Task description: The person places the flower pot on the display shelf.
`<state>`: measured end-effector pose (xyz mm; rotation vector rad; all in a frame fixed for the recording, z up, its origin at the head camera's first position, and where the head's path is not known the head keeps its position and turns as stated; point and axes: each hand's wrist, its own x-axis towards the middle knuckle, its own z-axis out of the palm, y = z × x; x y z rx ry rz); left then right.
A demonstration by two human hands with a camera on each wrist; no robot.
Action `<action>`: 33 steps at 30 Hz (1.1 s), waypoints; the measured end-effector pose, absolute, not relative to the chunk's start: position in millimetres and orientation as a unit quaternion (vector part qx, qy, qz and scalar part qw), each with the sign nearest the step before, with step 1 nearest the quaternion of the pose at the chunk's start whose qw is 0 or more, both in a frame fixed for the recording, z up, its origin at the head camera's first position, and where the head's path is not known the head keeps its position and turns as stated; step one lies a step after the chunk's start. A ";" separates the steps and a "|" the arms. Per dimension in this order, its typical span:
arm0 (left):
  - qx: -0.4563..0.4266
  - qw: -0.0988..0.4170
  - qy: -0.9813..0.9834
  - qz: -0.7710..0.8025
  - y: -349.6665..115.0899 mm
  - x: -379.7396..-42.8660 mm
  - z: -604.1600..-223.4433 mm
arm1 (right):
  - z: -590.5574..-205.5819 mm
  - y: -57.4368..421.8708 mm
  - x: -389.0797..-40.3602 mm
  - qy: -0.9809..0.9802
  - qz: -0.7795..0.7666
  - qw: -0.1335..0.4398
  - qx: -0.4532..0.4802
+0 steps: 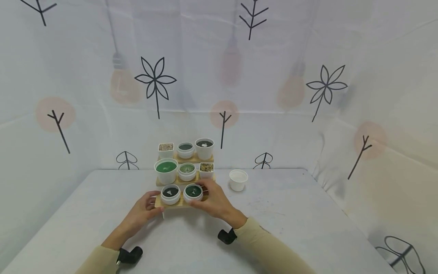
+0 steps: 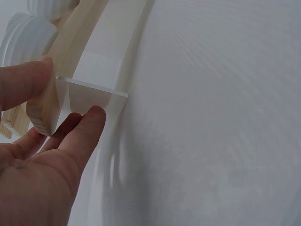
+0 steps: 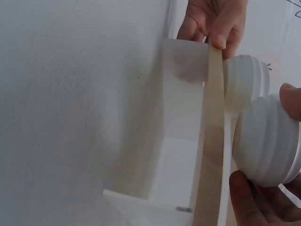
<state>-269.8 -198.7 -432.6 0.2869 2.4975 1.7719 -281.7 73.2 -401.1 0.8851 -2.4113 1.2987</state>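
A tiered stand with wooden shelves [image 1: 202,180] on clear supports [image 2: 89,92] carries small white pots in three rows. At the lowest shelf's left end, my left hand [image 1: 142,211] pinches the wooden board [image 2: 70,47], its thumb on top and other fingers below and against the clear support. My right hand [image 1: 213,199] grips a ridged white pot [image 3: 265,141] with dark green contents, at the right of that shelf. Left of it sits a similar pot [image 1: 170,194] with blackish contents. Whether the gripped pot touches the board cannot be told.
A plain white cup [image 1: 238,179] stands on the white table [image 1: 273,220], right of the stand. Behind it, the middle shelf holds a large green-filled cup [image 1: 166,171] and smaller pots. Patterned white cloth [image 1: 267,129] hangs at the back and sides.
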 end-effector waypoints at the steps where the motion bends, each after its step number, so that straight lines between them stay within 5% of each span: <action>1: 0.092 0.033 0.811 0.576 -198.5 -269.6 -432.3 | -401.5 71.8 -282.0 -0.830 0.448 0.132 0.305; 33: 0.084 0.033 0.819 0.566 -199.2 -271.7 -432.3 | -409.0 60.8 -287.2 -0.840 0.425 0.167 0.292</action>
